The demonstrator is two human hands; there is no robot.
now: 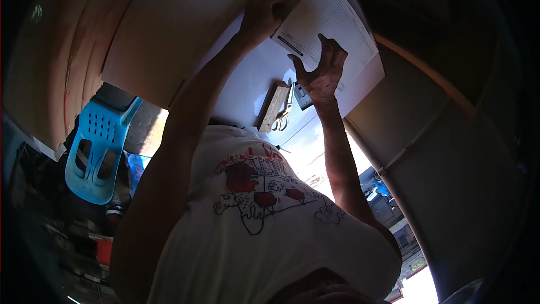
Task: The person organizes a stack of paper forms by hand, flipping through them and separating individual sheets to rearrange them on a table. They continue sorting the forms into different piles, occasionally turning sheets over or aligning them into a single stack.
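where fingers (326,50) spread, paper (323,8) lies beneath.

paper (326,14) on tbl (239,81), behind r hand (323,73) | scissors (288,104) just r of blk (272,104) | chair (100,144) l of tbl

Have the left arm (194,93) stretched way out front, with the left hand (261,19) looking kinda curled but too shadowy for any real detail, tbh. Have the right arm (339,152) out front too, right hand (322,79) loosely open, with thumb (295,63) spread well apart from the slightly bent fingers (333,55).
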